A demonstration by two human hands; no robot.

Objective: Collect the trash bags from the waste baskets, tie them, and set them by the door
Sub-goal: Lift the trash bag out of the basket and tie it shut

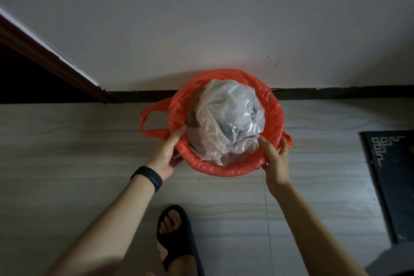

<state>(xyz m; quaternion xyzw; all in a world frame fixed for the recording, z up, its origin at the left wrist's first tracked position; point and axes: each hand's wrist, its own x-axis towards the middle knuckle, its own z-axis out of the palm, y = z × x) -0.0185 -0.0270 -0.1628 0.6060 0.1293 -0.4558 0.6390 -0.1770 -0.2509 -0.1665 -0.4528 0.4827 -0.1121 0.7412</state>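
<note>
Gripping the bag [272,107] between them, left hand [166,153] and right hand [276,160] curl round its near rim.

Black wristband [149,178] on left wrist, black slide sandal [179,234].

Two hands: left hand [167,154], right hand [274,159]. One orange trash bag [271,105] between them. One clear plastic bag [228,116] inside it. Two loops: left handle [145,119] outside left hand, right handle [289,140] at right hand's fingers. One wristband [149,178] behind left hand. One sandal [179,237]. One mat [389,181] right of right hand.
</note>
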